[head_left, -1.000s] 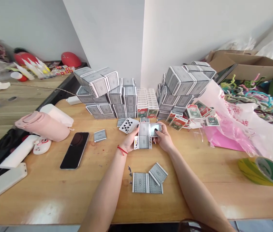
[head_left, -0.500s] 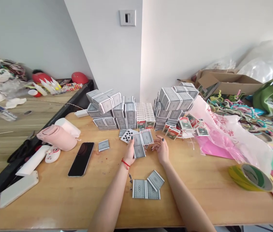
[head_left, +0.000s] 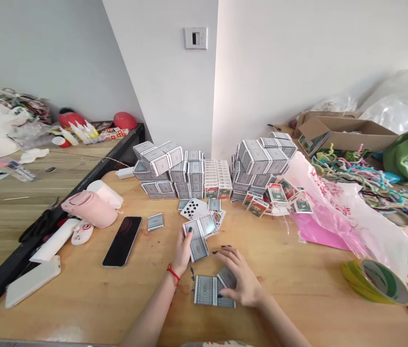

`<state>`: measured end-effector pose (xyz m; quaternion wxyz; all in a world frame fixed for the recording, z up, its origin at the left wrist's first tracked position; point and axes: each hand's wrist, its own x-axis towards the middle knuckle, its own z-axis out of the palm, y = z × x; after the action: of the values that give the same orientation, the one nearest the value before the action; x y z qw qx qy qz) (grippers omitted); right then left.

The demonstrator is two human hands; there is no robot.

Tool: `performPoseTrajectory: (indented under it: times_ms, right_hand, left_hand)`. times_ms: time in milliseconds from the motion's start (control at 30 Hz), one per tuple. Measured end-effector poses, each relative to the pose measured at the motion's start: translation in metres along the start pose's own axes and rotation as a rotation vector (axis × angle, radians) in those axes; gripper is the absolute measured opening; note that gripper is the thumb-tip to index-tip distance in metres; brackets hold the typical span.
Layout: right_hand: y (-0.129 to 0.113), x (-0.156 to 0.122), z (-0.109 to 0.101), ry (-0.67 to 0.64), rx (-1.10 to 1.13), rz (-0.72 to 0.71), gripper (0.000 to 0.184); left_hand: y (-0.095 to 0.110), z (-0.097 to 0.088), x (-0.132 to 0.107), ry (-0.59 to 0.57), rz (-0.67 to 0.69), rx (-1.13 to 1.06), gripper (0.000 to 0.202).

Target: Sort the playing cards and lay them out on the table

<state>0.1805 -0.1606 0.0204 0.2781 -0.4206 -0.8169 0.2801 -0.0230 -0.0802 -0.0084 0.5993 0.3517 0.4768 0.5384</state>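
My left hand (head_left: 182,250), with a red string bracelet at the wrist, grips joined playing cards (head_left: 199,246) back side out, thumb on top. My right hand (head_left: 240,277) hovers over or touches more face-down cards (head_left: 205,290) near the front of the table; its fingers are spread, and it partly hides one tilted card. Beyond the held cards lie a face-up spade card (head_left: 193,209) and a face card (head_left: 219,218). A single face-down card (head_left: 155,221) rests to the left.
Blocks built of cards (head_left: 160,166) stand at the back, with another stack (head_left: 261,161) to the right and card boxes (head_left: 277,193) beside it. A phone (head_left: 122,241) and pink holder (head_left: 91,208) lie left. Yellow tape (head_left: 375,281), pink plastic (head_left: 334,207) and a cardboard box (head_left: 351,132) are right.
My left hand has moved nearer and slightly left with the joined cards. My right hand has come away from them, down to the face-down cards near the front. The view has shifted slightly.
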Motion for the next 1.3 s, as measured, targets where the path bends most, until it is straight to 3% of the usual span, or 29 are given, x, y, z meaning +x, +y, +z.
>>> performPoseTrajectory:
  times_ms: [100, 233, 400, 500, 600, 700, 800, 933, 1033, 1167, 1300]
  right_hand:
    - [-0.007, -0.003, 0.004, -0.111, -0.172, -0.106, 0.081]
    - [-0.011, -0.004, 0.007, -0.133, -0.24, -0.172, 0.052]
    - [-0.002, -0.004, 0.016, 0.074, -0.295, -0.059, 0.034]
    - [0.011, -0.002, 0.021, 0.226, -0.336, 0.056, 0.032]
    - [0.028, 0.009, 0.021, 0.37, -0.354, 0.138, 0.034]
    - [0.051, 0.029, 0.016, 0.503, -0.354, 0.228, 0.035]
    - [0.075, 0.05, 0.007, 0.626, -0.341, 0.327, 0.034]
    - [0.096, 0.072, -0.004, 0.709, -0.318, 0.405, 0.037]
    - [0.101, 0.079, -0.008, 0.741, -0.287, 0.435, 0.041]
    - [0.1, 0.076, -0.007, 0.734, -0.205, 0.432, 0.05]
    - [0.096, 0.068, -0.008, 0.745, -0.073, 0.425, 0.054]
  left_hand:
    - [0.0, -0.007, -0.006, 0.005, -0.003, 0.039, 0.043]
    - [0.003, -0.007, -0.005, -0.018, -0.033, 0.088, 0.043]
    - [0.009, 0.003, -0.003, 0.054, -0.069, -0.11, 0.046]
    - [0.015, 0.005, -0.005, 0.09, -0.092, -0.282, 0.047]
    - [0.018, 0.005, -0.006, 0.094, -0.117, -0.297, 0.045]
    - [0.015, 0.004, -0.005, 0.097, -0.122, -0.191, 0.043]
    - [0.011, 0.002, -0.004, -0.025, -0.097, 0.035, 0.038]
    - [0.011, 0.003, -0.006, -0.144, 0.075, 0.332, 0.043]
    - [0.013, 0.007, -0.007, -0.157, 0.181, 0.453, 0.047]
    - [0.014, 0.013, -0.007, -0.277, 0.135, 0.526, 0.031]
    - [0.011, 0.014, -0.008, -0.222, 0.114, 0.503, 0.02]
